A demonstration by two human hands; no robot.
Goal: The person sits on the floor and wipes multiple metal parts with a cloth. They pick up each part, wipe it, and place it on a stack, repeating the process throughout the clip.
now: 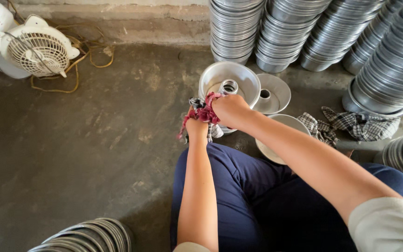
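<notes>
A shiny metal ring pan (229,80) with a centre tube stands tilted on the concrete floor in front of my knees. My right hand (231,111) and my left hand (196,127) both grip a crumpled red and checked rag (204,113) pressed against the pan's near rim. The rag's tail hangs down past my left wrist. The fingers of both hands are buried in the cloth.
A flat metal disc with a hole (273,93) and a shallow bowl (280,138) lie right of the pan. A checked cloth (357,124) lies further right. Tall stacks of metal pans (304,32) line the back wall. A white fan (36,51) stands far left.
</notes>
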